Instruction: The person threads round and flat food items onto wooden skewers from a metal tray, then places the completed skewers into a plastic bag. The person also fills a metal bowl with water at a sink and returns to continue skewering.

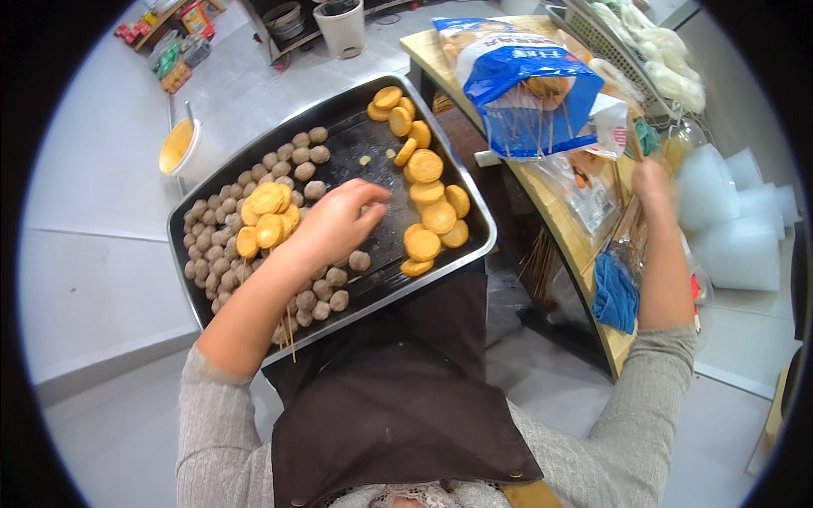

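My left hand (343, 219), fingers curled and apart, hovers over the middle of a dark metal tray (489, 238); no item shows in it. Brown meatballs (219, 260) fill the tray's left side. Yellow round patties on wooden skewers (267, 213) lie on top of them, beside my left wrist. Loose yellow patties (438, 216) line the tray's right side. At the right, my right hand (651, 181) is over the wooden table among thin wooden skewers (632, 235); it is blurred, and I cannot tell whether it grips any.
On the wooden table (546, 209) lie a blue and white plastic bag (527, 82) with skewered food and a blue cloth (615, 292). A perforated basket (610, 57) stands behind. Plastic tubs (737, 222) are at the far right. A white bucket (181, 149) stands beyond the tray's left.
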A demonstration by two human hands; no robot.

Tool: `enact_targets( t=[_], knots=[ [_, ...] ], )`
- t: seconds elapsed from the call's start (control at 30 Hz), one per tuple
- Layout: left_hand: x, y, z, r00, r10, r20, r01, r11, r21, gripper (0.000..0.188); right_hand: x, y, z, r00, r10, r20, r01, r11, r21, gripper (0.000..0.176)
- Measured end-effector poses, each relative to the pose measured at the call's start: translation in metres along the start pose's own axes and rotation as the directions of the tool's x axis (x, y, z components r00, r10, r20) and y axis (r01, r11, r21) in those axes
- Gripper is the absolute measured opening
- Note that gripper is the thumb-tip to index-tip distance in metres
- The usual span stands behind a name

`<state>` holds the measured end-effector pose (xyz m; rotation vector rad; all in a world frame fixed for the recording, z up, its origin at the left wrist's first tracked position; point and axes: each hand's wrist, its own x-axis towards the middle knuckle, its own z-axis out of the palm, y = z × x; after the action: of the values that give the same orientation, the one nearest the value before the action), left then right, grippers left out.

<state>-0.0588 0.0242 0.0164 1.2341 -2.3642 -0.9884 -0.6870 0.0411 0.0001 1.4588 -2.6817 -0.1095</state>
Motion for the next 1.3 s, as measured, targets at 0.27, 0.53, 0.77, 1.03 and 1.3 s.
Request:
enact_targets(
  t=[0.27, 0.53, 0.77, 1.03, 1.3],
  knots=[
    [0.047, -0.005, 0.070, 0.958, 0.284, -0.034, -0.254, 0.899, 0.357, 0.025, -0.104, 0.010, -0.078, 0.949, 0.136, 0.286, -0.314, 0.520, 0.794, 0.025],
    [0.057, -0.019, 0.086, 0.857, 0.437, -0.274, -0.319, 0.866, 0.384, 0.023, -0.259, -0.094, -0.086, 0.968, 0.125, 0.217, -0.216, -0.024, 0.976, 0.014],
    [0.027, -0.001, 0.047, 0.988, -0.116, 0.099, 0.084, -0.134, -0.988, 0.028, -0.365, -0.232, -0.051, 0.833, -0.389, 0.393, -0.443, -0.044, 0.896, 0.011],
    [-0.002, -0.014, 0.011, 0.981, -0.191, 0.030, -0.013, -0.221, -0.975, 0.035, -0.378, -0.248, -0.056, 0.840, -0.369, 0.398, -0.386, 0.110, 0.916, 0.012],
    [-0.009, -0.019, 0.002, 0.976, -0.207, -0.071, -0.086, -0.061, -0.994, 0.034, -0.383, -0.248, -0.067, 0.861, -0.356, 0.363, -0.320, 0.176, 0.931, 0.015]
  ],
)
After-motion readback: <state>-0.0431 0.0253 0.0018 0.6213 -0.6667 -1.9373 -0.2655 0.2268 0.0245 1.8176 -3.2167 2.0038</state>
